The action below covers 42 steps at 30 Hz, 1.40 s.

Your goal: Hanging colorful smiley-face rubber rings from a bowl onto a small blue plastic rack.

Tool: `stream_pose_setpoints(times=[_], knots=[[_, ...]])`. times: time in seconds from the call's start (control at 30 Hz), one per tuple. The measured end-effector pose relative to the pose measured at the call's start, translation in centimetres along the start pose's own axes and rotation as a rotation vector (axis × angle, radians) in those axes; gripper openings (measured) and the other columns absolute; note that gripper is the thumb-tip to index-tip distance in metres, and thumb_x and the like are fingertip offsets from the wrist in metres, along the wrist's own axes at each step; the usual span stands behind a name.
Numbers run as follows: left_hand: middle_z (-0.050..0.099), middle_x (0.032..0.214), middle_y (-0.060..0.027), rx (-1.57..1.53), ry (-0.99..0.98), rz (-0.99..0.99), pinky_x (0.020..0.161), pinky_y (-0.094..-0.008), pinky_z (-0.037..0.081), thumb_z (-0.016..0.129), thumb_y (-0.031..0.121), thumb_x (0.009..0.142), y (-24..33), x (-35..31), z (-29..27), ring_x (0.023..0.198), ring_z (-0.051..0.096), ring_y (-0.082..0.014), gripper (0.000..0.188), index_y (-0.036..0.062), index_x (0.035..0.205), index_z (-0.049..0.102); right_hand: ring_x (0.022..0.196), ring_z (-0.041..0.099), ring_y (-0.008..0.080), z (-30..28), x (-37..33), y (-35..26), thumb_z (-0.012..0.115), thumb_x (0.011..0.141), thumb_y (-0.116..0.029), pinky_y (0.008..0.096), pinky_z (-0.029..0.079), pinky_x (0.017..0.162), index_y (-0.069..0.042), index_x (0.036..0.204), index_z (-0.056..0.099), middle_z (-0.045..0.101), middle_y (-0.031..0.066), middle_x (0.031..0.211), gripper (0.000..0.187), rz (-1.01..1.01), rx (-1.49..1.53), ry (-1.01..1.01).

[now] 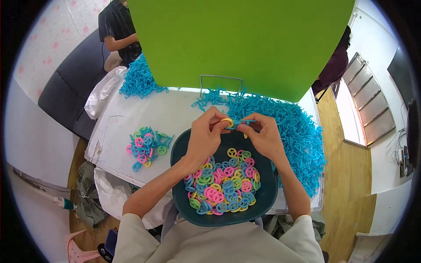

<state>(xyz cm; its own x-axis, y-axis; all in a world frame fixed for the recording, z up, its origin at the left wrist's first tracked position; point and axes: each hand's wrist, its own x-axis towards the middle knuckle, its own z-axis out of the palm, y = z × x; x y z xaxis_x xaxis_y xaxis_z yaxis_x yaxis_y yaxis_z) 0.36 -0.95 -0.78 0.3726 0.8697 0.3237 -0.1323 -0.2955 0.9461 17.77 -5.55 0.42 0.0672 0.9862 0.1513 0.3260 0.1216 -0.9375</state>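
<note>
two hands meet above the far rim of the dark teal bowl [180, 151] — the left hand [202, 136] pinches a yellow ring [227, 122] between thumb and fingertips, and the right hand [262, 133] is pinched shut on a thin blue stick piece [244, 122], its end right at the ring. looks like the two parts are being pushed together at this moment, tho the exact joint is too small to tell.

progress, judged from how things lie: a small heap of joined pieces [147, 145] — rings w/ blue bits, pink, yellow, green, blue — sits on the white table [175, 109] to the left, well apart from the bowl. that heap is modest. the bowl, held close in at the person's lap edge, has a thick layer of loose rings [221, 189] in it, and a big spread of blue stick pieces [289, 136] lies to the right and behind, w/ another blue pile [139, 81] at the far left by the green board [241, 44]. so i'd say early on, most of the stock untouched — far more left than done.

two other people stand beyond the board, not involved w/ the hands here.
</note>
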Motion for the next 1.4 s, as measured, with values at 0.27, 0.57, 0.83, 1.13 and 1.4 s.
stream_pose_setpoints(times=[0.27,0.57,0.83,1.13,1.4], knots=[[0.065,0.11,-0.0131,-0.022,-0.07,-0.021,0.082,-0.0314,0.058,0.046,0.003,0.098,0.9,-0.2,0.2,0.097,0.063,-0.017,0.026,-0.0007,0.117,0.063,0.083,0.065,0.0112,-0.3,0.3,1.2,0.067,0.088,-0.012,0.0209,0.05,0.07,0.001,0.1,0.063,0.068,0.0054,0.088,0.018,0.081,0.394,-0.071],[0.065,0.112,-0.0135,0.161,-0.005,0.118,0.082,-0.0327,0.058,0.044,0.004,0.099,1.5,-0.7,1.1,0.096,0.064,-0.0178,0.028,0.0,0.122,0.059,0.082,0.064,0.0098,0.3,-0.1,1.0,0.067,0.089,-0.018,0.0217,0.048,0.071,0.001,0.101,0.065,0.069,0.0066,0.088,0.022,0.231,0.55,-0.016],[0.068,0.102,-0.0143,0.046,0.055,0.035,0.079,-0.0308,0.057,0.046,0.003,0.097,1.4,-0.7,1.3,0.089,0.068,-0.0203,0.027,-0.0016,0.12,0.06,0.074,0.062,0.0096,1.3,-0.9,-1.1,0.07,0.085,-0.011,0.0236,0.048,0.068,0.003,0.087,0.064,0.068,0.0061,0.081,0.015,-0.105,0.004,0.31],[0.066,0.093,-0.0083,-0.092,-0.013,0.007,0.081,-0.0282,0.055,0.048,0.004,0.096,0.8,0.0,0.1,0.088,0.066,-0.016,0.019,-0.0039,0.105,0.063,0.074,0.062,0.0105,0.7,-0.5,-0.7,0.072,0.082,-0.009,0.0258,0.048,0.068,0.001,0.091,0.065,0.067,0.0068,0.077,0.015,-0.271,-0.225,0.263],[0.065,0.088,-0.0043,0.55,0.157,0.003,0.069,-0.0259,0.047,0.053,0.02,0.097,3.7,1.7,-6.6,0.077,0.058,-0.0116,0.02,0.0059,0.105,0.065,0.09,0.064,0.0158,-3.0,0.7,-1.1,0.061,0.089,-0.006,0.0298,0.05,0.077,0.001,0.104,0.064,0.069,0.0101,0.095,0.016,-0.199,-0.063,0.111]])
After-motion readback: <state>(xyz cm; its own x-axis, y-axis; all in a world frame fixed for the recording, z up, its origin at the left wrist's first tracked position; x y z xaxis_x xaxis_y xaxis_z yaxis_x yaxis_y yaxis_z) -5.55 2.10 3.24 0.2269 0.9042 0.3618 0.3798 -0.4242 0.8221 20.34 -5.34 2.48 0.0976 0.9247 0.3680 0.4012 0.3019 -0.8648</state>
